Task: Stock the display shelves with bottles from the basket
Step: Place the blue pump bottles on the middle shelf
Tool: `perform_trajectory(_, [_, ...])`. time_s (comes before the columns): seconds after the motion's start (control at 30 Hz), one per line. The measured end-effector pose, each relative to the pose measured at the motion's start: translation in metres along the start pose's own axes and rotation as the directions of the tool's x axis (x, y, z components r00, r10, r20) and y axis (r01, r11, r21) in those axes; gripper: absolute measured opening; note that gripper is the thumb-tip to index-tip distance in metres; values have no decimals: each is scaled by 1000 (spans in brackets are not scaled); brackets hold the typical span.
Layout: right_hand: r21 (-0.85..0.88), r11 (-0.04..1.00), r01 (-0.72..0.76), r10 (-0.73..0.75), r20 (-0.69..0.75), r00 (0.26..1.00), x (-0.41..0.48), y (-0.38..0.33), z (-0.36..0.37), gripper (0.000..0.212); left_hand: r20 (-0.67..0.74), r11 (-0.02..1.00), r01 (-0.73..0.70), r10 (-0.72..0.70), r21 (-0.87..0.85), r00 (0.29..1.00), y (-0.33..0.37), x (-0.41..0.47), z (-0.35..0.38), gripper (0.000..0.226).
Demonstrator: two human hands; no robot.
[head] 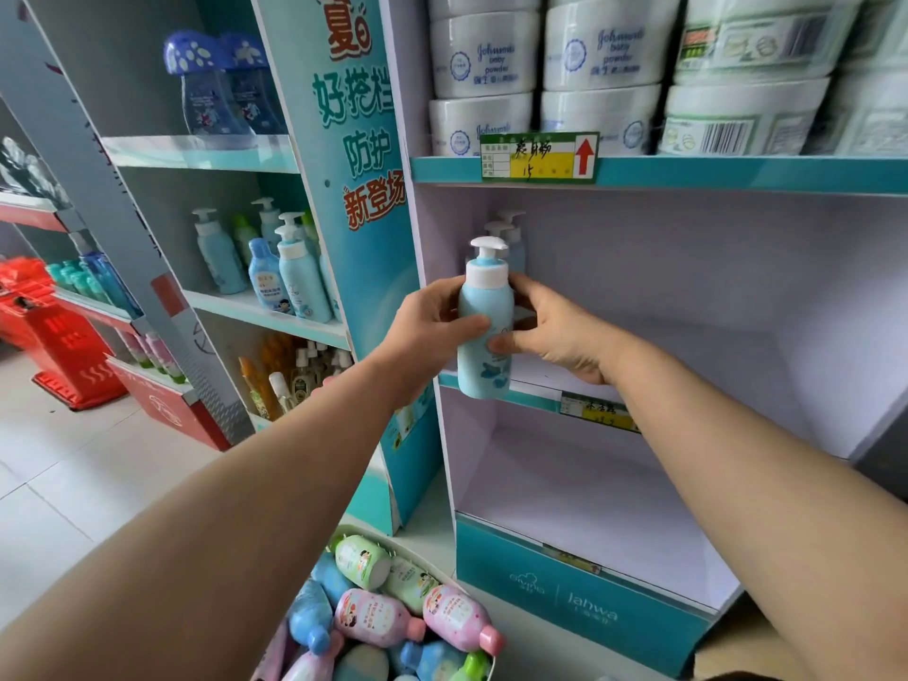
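A light blue pump bottle [484, 331] with a white cap is held upright in front of the middle shelf [535, 391] of the white display unit. My left hand [432, 331] grips its left side and my right hand [550, 331] grips its right side. Behind it, at the back left corner of that shelf, stand two similar pump bottles [511, 238]. Down at the bottom, the basket [388, 545] holds several pink, green and blue bottles [378, 616] lying on their sides.
White baby powder tubs [604, 66] fill the shelf above, with a price tag [538, 157] on its edge. The lower shelf [589, 508] stands bare. To the left is another unit with blue pump bottles [290, 272]; a red stand [59, 346] sits on the tiled floor.
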State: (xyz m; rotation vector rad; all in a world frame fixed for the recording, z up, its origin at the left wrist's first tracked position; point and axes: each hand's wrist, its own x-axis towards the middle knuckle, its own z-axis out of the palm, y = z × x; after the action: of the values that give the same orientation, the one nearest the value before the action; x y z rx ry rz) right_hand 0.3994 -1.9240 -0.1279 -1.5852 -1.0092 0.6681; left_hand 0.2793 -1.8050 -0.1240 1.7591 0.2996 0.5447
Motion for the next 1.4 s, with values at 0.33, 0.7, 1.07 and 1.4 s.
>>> perform_trajectory(0.33, [-122,992,-14,-33,-379,925,43,15,22,75,-353,966,95,-5,240,936,-24,-7,-28,19])
perform_trajectory(0.7, [-433,889,-152,-40,-404,914,63,36,34,84,-269,892,194,-85,409,959,-59,-27,-38,18])
perform_trajectory(1.07, [-404,908,-113,-170,-599,783,69,-17,32,52,-236,921,182,-102,344,966,-61,-28,-30,20])
perform_trajectory(1.4, [-382,923,-51,-153,-486,860,78,-22,24,28,90,752,-23,-48,659,995,-47,-13,-6,50])
